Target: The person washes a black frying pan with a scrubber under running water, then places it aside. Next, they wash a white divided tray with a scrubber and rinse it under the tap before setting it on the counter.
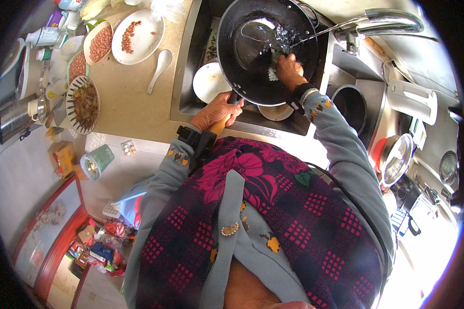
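Head camera showed a big black wok [258,46] held over the sink [188,77] in the upper middle of the frame, with water from the tap [381,23] running into it. At the wok's lower edge, the left hand [216,110] was wrapped tight around its wooden handle [220,125]. Inside the wok, the right hand [290,69] had its fingers curled around a small pale scrubber [272,75], pressing it on the wet metal, and a white plate [209,82] lay in the sink under the wok.
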Tool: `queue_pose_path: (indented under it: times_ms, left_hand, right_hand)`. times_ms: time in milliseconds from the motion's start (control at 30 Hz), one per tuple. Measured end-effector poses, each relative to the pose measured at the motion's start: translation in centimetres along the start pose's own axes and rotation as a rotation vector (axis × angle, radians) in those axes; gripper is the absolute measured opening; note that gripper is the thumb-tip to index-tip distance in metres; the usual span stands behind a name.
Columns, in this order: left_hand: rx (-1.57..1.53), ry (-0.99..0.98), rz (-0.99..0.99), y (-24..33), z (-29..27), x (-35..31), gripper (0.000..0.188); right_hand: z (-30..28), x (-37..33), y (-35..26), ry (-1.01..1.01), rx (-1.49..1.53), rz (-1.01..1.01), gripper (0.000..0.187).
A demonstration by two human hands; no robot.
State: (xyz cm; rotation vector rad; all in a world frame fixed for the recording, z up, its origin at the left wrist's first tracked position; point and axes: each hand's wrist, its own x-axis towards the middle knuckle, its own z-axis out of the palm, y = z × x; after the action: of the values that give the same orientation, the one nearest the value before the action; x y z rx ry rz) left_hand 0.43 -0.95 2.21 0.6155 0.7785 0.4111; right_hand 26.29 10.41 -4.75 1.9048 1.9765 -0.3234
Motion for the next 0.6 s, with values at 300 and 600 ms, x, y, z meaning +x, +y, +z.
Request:
queue_pose_path:
  times_ms: [300, 600]
  left_hand:
    - [0.013, 0.001, 0.015, 0.5, 0.4, -0.1, 0.021]
    - [0.012, 0.031, -0.019, 0.1, 0.3, 0.1, 0.019]
  right_hand:
    - [-2.1, 0.2, -8.5, -0.171, 0.751, -0.315, 0.027]
    - [-3.6, 7.2, -6.3, 0.285, 0.536, 0.046, 0.035]
